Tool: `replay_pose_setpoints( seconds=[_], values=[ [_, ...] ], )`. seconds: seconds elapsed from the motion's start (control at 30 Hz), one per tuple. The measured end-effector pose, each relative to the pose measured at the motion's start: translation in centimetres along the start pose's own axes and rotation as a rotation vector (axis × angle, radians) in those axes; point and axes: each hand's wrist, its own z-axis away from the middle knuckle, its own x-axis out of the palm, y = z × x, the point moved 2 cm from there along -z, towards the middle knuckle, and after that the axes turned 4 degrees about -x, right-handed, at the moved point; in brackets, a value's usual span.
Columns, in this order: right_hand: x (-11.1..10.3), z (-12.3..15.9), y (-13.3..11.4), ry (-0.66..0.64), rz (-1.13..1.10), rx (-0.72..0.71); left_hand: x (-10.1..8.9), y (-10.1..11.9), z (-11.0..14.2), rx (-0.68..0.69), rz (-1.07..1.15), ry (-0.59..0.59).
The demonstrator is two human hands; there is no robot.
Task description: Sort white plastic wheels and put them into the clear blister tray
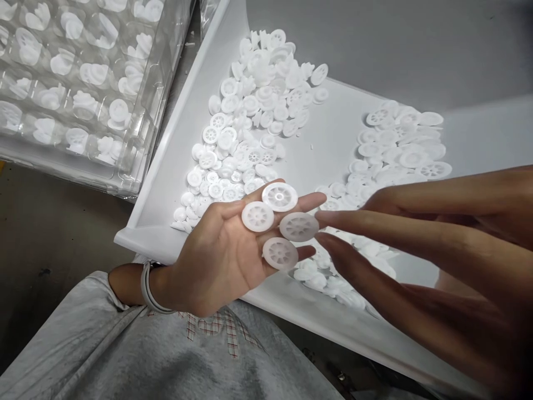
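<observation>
My left hand (227, 253) is palm up over the near edge of a white tray, its fingers stretched out beneath several small white plastic wheels. One spoked wheel (280, 197) lies at the top with a raised hub, and another wheel (257, 216) sits just below it to the left. A third, greyer wheel (280, 254) rests lowest on the fingers. My right hand (437, 239) reaches in from the right, large and blurred. Its thumb and a fingertip pinch the edge of a spoked wheel (298, 226), which is over the left fingers.
The white tray (175, 122) holds one heap of small white wheels and gears (266, 83) on its left side and another heap of wheels (403, 144) at the right. A clear compartment tray (156, 103) with white parts in its pockets stands at the upper left.
</observation>
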Motion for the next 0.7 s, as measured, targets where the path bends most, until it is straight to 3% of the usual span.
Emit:
replay_pose_setpoints(
  seconds=[0.3, 0.5, 0.7],
  values=[
    [0.40, -0.18, 0.18, -0.042, -0.038, -0.093, -0.05, 0.07, 0.11, 0.018, 0.034, 0.019],
    [0.04, -0.66, -0.10, -0.207, 0.026, -0.154, -0.19, 0.19, 0.16, 0.041, 0.057, 0.038],
    [-0.13, -0.84, -0.45, -0.257, 0.013, -0.231, -0.24, 0.23, 0.20, 0.039, 0.044, 0.034]
  ],
)
